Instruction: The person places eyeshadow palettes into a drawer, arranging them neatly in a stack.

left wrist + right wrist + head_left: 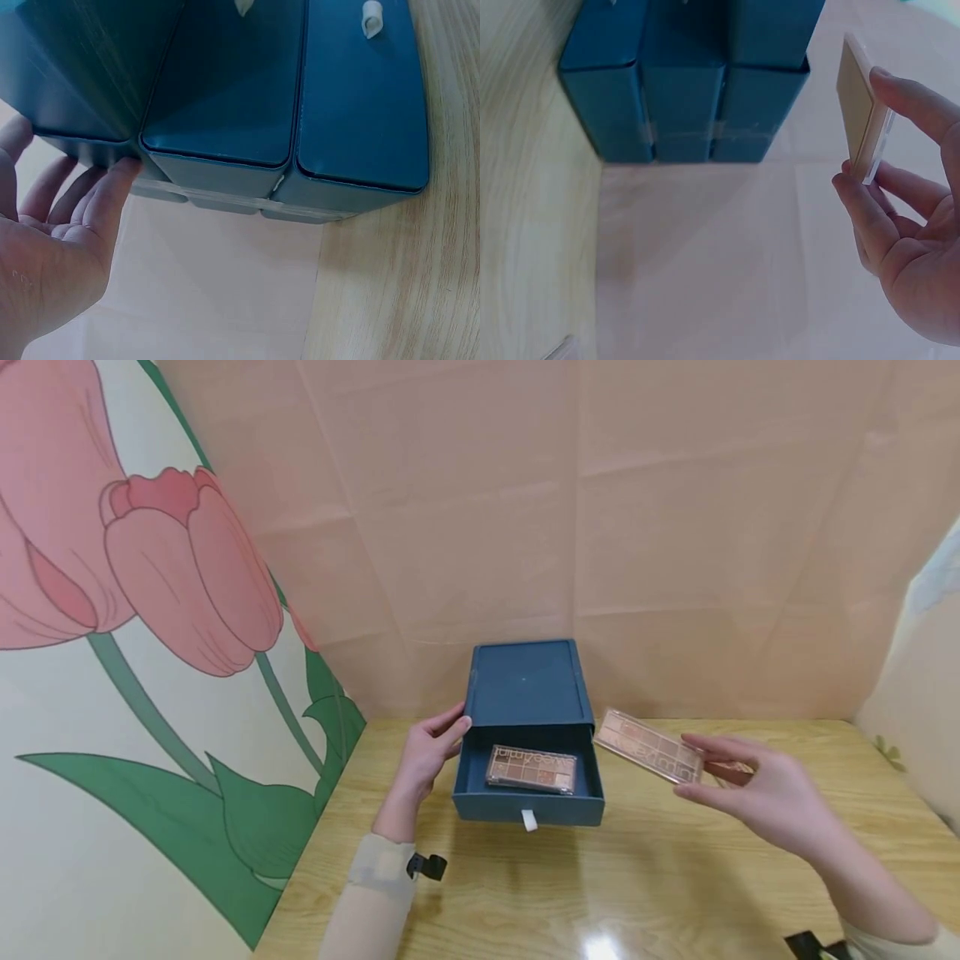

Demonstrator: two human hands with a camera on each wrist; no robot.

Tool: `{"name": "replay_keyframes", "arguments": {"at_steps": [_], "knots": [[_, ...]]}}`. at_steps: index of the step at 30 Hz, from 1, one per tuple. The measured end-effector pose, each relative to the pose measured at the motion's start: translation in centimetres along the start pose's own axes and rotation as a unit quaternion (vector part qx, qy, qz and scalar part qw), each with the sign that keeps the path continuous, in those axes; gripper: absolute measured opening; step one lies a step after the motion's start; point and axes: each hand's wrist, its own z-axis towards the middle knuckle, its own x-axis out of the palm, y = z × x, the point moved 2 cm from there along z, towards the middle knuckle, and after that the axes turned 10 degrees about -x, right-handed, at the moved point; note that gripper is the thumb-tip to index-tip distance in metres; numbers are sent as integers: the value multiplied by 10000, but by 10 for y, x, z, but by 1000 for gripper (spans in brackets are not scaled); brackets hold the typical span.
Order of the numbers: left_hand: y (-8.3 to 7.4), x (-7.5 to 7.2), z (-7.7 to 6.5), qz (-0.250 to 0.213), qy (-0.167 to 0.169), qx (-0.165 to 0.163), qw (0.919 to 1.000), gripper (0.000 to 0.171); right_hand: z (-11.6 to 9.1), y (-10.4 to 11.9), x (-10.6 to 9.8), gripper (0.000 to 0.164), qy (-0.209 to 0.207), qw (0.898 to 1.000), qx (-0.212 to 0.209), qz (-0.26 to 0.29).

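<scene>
1. Presently, held palette (648, 746) right of open drawer (528, 811), long axis slanting upper-left to lower-right; right hand (772, 793) pinches its lower end between fingers.
2. Left hand (427, 747): fingers loosely spread, touching drawer unit (525, 685).
3. Palettes: two, second palette (531, 771) inside; drawers: three.

I see big pink tulips (187, 568) on the left wall (60, 710) and creased peach cloth (465, 510) across the far side. Light (602, 948) glints near on the wood-grain counter (487, 910).

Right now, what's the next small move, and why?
Probably ease the held palette left over the open drawer: the right hand grips it just beside, bare floor shows around a second palette, and the left hand touches the cabinet.
</scene>
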Motion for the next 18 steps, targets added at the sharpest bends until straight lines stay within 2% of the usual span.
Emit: {"name": "replay_keyframes", "arguments": {"at_steps": [5,13,18], "knots": [[-1,1,0,-10,-6,-23,10000,46,7,16,7,67,-63,9996,-182,201],[-2,2,-1,-23,-9,2,10000,45,25,39,27,64,116,9973,-544,470],[-2,1,-1,-16,-13,-25,10000,46,37,53,40,64,305,9951,-836,437]]}}
